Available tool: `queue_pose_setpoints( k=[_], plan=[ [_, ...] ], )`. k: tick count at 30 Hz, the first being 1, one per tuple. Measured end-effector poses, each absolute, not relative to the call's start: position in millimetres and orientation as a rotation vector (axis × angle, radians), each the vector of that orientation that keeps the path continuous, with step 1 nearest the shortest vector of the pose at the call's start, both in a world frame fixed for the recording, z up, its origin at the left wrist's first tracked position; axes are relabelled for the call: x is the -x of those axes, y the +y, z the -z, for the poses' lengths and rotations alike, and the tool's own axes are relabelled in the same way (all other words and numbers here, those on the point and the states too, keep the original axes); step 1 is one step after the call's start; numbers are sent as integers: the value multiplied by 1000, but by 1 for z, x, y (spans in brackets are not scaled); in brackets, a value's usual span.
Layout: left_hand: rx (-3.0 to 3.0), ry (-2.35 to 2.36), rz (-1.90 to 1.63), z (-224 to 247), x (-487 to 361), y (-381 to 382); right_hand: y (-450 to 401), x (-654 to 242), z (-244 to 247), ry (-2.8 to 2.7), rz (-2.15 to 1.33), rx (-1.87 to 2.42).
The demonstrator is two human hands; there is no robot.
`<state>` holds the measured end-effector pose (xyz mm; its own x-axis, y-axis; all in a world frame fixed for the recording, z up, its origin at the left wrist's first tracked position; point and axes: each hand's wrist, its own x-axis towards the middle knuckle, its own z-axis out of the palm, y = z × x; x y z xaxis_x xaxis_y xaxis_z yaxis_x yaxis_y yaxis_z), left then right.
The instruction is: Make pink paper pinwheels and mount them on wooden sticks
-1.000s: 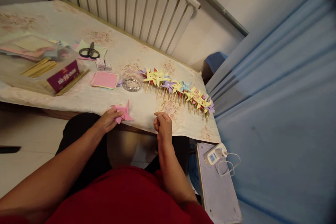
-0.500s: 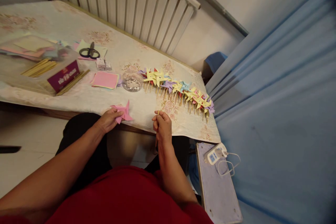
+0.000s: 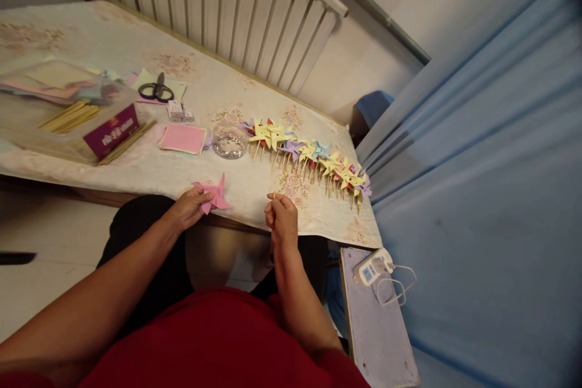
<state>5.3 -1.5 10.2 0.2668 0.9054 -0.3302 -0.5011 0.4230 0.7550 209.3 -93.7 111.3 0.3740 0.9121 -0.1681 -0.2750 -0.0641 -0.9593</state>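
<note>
Since the earlier frame, only the right hand (image 3: 282, 218) has shifted, very slightly. The floral-covered table (image 3: 243, 191) bears a row of multicoloured pinwheels (image 3: 294, 150) at the right hand's 1 o'clock. At its 9 o'clock, over the table's near edge, is the pink pinwheel (image 3: 217, 194), its pointed blades spread, one upright. The left hand's (image 3: 190, 206) grip pinches one side; the right's is clenched round a thin stick (image 3: 274, 195), pale tip showing.

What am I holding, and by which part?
Left grip: a pink pinwheel, by its left side. Right grip: apparently a thin stick, near its far end.
</note>
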Motion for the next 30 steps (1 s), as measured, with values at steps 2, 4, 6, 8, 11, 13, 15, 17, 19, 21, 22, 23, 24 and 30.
queue_pose_setpoints(
  k=[2,4,6,8,11,13,15,17,19,21,22,23,24,30],
  plan=[
    [-567,841,-1026,-11,-6,-2,-94,-210,-111,-675,-1089,1272],
    [-565,842,-1029,-11,-6,-2,-94,-210,-110,-682,-1082,1270],
    [-573,848,-1024,-12,-6,-2,-94,-211,-110,-683,-1073,1267],
    [-584,860,-1018,-13,-6,-2,-94,-211,-110,-683,-1065,1265],
    [-583,864,-1013,-14,-6,-3,-94,-211,-111,-683,-1056,1270],
    [-575,860,-1012,-14,-6,-3,-95,-211,-112,-684,-1051,1278],
    [-572,869,-1012,-14,-6,-2,-95,-211,-112,-686,-1047,1285],
    [-580,877,-1012,-14,-6,-2,-95,-211,-112,-685,-1050,1285],
    [-589,868,-1010,-13,-6,-2,-96,-212,-111,-683,-1062,1276],
    [-589,853,-1010,-11,-5,-1,-96,-212,-110,-675,-1073,1264],
    [-589,848,-1009,-11,-5,-1,-95,-212,-109,-671,-1077,1260],
    [-590,846,-1009,-10,-5,-1,-95,-212,-108,-669,-1081,1260],
    [-592,844,-1008,-10,-5,-1,-95,-212,-108,-667,-1083,1261],
    [-583,844,-1011,-9,-5,-1,-94,-213,-107,-667,-1066,1289]
  ],
)
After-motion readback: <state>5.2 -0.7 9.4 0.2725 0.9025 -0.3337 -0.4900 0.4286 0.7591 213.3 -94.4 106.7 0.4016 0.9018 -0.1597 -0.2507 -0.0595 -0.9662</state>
